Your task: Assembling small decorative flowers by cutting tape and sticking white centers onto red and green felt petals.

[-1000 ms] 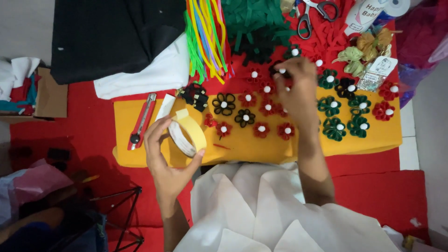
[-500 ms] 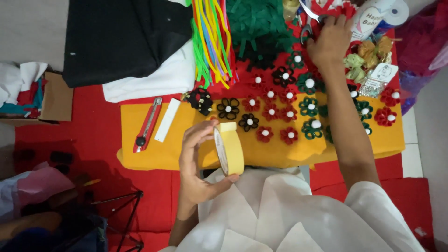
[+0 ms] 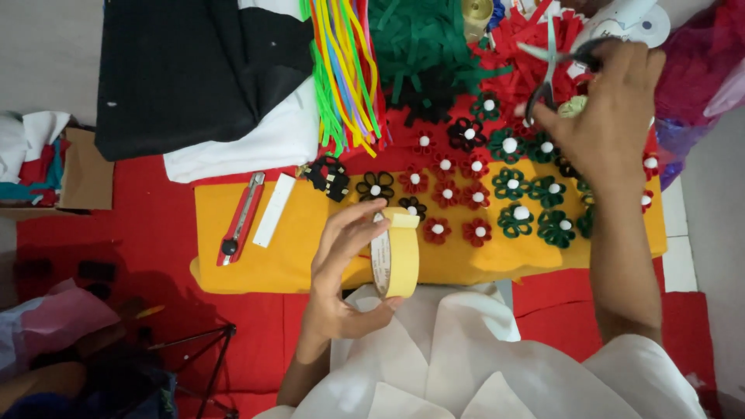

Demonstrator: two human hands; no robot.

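Gripping a yellow tape roll (image 3: 397,254) in left hand (image 3: 341,268), scissors (image 3: 552,66) clamped in right hand (image 3: 609,116) above felt flowers (image 3: 497,190) on orange sheet (image 3: 287,256).

Left hand (image 3: 341,268) gripping a pale yellow roll of tape (image 3: 397,254) upright over the near edge of an orange felt sheet (image 3: 303,233). Right hand (image 3: 609,116) holding grey-handled scissors (image 3: 552,66), blades apart, above rows of red, green and black felt flowers (image 3: 497,182). Red utility knife (image 3: 239,219) lying at left.
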